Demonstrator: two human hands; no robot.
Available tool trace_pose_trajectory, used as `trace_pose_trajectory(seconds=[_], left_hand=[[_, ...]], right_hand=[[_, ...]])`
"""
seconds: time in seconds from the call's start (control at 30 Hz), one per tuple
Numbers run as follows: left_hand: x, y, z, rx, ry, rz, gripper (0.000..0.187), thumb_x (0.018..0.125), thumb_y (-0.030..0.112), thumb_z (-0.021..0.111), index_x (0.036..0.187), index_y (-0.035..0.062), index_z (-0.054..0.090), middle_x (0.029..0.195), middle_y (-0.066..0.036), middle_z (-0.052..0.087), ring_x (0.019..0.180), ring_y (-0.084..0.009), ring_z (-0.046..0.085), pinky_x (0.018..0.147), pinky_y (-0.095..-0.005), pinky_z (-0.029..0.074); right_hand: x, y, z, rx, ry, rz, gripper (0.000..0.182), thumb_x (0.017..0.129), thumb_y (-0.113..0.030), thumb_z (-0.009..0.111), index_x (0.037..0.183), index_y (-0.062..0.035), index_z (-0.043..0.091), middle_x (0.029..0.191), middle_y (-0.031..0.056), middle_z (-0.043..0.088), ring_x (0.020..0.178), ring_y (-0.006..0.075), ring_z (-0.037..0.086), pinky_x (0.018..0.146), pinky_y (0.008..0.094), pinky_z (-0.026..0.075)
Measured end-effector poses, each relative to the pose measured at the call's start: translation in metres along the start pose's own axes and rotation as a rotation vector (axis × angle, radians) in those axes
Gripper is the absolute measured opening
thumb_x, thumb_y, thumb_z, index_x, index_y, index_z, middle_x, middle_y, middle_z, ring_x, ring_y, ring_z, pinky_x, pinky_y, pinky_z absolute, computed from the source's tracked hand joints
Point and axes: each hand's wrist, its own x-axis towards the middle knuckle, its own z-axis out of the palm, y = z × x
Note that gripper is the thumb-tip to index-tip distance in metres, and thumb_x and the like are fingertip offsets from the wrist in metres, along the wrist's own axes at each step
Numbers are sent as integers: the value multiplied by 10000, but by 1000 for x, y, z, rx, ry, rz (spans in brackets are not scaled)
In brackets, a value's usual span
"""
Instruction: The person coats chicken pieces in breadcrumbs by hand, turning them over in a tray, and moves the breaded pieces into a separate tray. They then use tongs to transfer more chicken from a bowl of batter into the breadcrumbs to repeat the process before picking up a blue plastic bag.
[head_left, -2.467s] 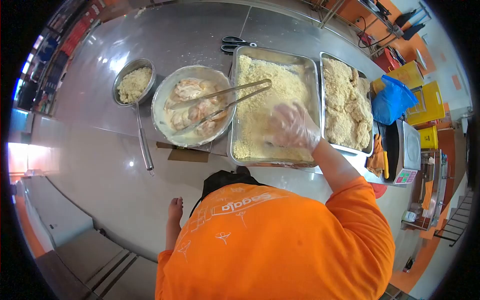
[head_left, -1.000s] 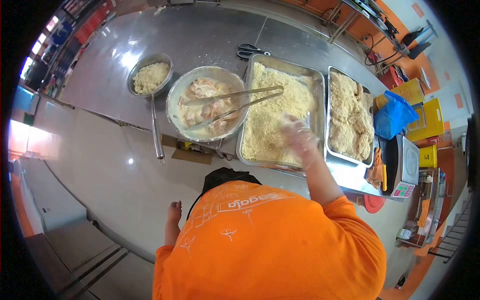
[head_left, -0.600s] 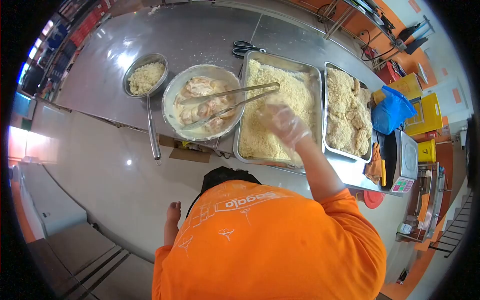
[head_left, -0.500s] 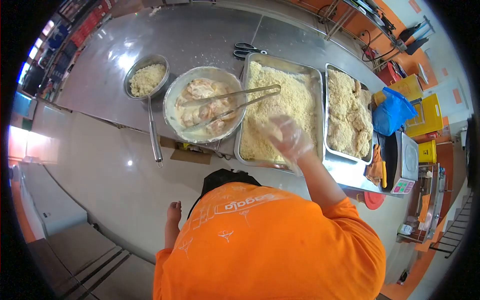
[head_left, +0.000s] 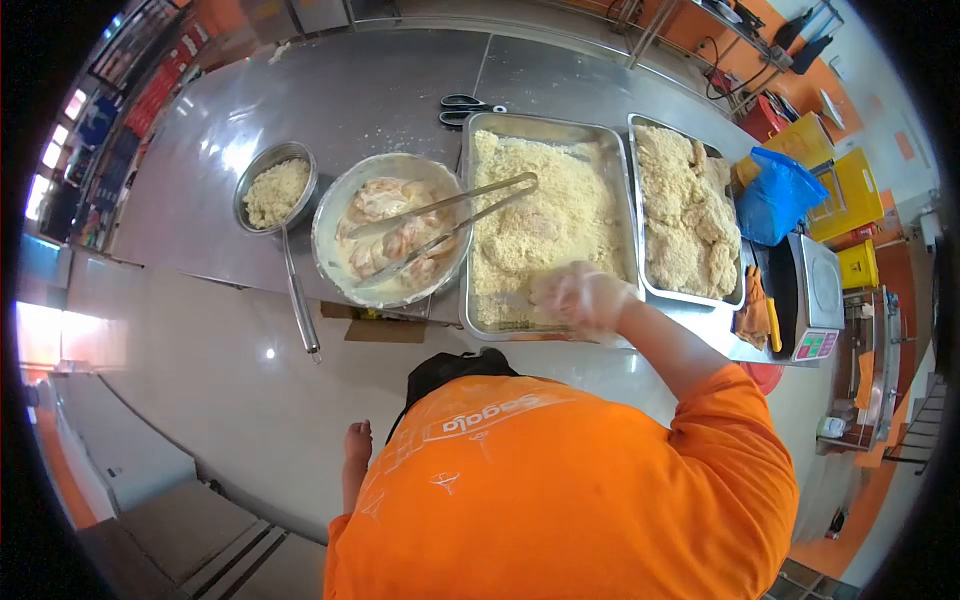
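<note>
My right hand [head_left: 582,298], in a clear plastic glove, is low over the near part of a metal tray [head_left: 552,336] of pale yellow breading [head_left: 600,220]. Its fingers reach left at the breading, blurred by motion. A mound with a slightly pinkish piece [head_left: 542,222] partly buried in it lies just beyond. Metal tongs [head_left: 450,215] rest across the tray's left rim and a bowl [head_left: 322,250] of raw chicken pieces [head_left: 390,200] in pale batter. My left hand [head_left: 358,440] hangs low beside my body, loosely curled with nothing visible in it, away from the table.
A sieve [head_left: 283,190] with breading stands left of the bowl, its handle past the table edge. Black scissors [head_left: 468,109] lie behind the tray. To the right are a tray of breaded pieces [head_left: 680,210], a blue plastic bag [head_left: 780,200], an orange cloth [head_left: 752,310] and a scale [head_left: 822,285].
My right hand has moved down toward the tray's near edge. The mound it partly covered now shows more plainly. The tongs still lie across bowl and tray; the view has shifted slightly.
</note>
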Motion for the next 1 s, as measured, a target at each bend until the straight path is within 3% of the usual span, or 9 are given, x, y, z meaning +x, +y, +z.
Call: trace_pose_trajectory(seconds=[0.03, 0.13, 0.2, 0.3, 0.47, 0.57, 0.7, 0.87, 1.0], left_hand=[[-2, 0, 2, -3, -5, 18, 338, 824, 314, 486, 861, -16, 543, 704, -89, 581, 616, -181, 549, 584, -313, 442], [-14, 3, 12, 113, -47, 7, 342, 823, 314, 486, 858, -22, 541, 700, -92, 580, 612, -178, 549, 578, -312, 443], [-19, 9, 11, 213, -94, -16, 345, 822, 314, 486, 855, -25, 539, 699, -94, 579, 614, -177, 549, 574, -312, 443], [-15, 13, 7, 230, -115, -23, 344, 821, 310, 487, 851, -28, 538, 702, -97, 580, 619, -179, 549, 571, -313, 443], [9, -7, 6, -64, -34, 70, 336, 820, 302, 487, 842, -29, 540, 718, -102, 581, 623, -184, 550, 572, -311, 446], [-41, 73, -5, 131, 8, -12, 335, 821, 301, 487, 844, -29, 540, 727, -105, 581, 624, -184, 550, 572, -309, 446], [-34, 46, 2, 156, 25, -3, 336, 825, 298, 483, 866, -30, 541, 738, -103, 585, 633, -188, 553, 586, -311, 450], [-46, 42, -2, 120, 3, -22, 342, 830, 299, 477, 903, -30, 536, 768, -104, 590, 666, -193, 558, 620, -317, 452], [-54, 49, 1, 37, 36, -67, 336, 833, 294, 476, 919, -26, 531, 764, -100, 586, 682, -185, 556, 627, -316, 447]], right_hand=[[10, 54, 21, 274, 160, -61, 449, 758, -83, 517, 1186, -38, 389, 1182, 146, 428, 1097, 252, 422, 907, 337, 367], [-6, 42, 8, -424, 816, -190, 507, 671, -74, 606, 1148, -55, 436, 1148, 105, 441, 1104, 273, 383, 952, 363, 313], [8, 39, 14, -797, 711, 97, 597, 685, -79, 602, 1219, -68, 334, 1185, 129, 405, 1134, 290, 356, 981, 370, 278], [29, 42, 27, -862, 606, 307, 657, 753, -171, 545, 1296, -78, 188, 1237, 167, 335, 1165, 307, 322, 1017, 362, 226], [47, 64, 22, -998, 653, 108, 657, 791, -353, 482, 1302, -70, 181, 1291, 150, 278, 1187, 309, 288, 1000, 384, 245], [36, 49, 32, -868, 700, -17, 708, 763, -435, 489, 1306, -99, 183, 1253, 167, 304, 1174, 324, 294, 973, 408, 273], [34, 20, 37, -446, 677, -45, 675, 701, -453, 537, 1258, -153, 302, 1214, 202, 323, 1140, 360, 317, 941, 422, 300], [71, 77, 45, -458, 629, -120, 477, 655, -318, 589, 1088, -140, 493, 1141, 192, 407, 1112, 350, 351, 914, 400, 331], [92, 116, 43, 257, 572, -109, 400, 692, -167, 542, 1087, -123, 501, 1106, 125, 466, 1083, 262, 407, 892, 354, 361]])
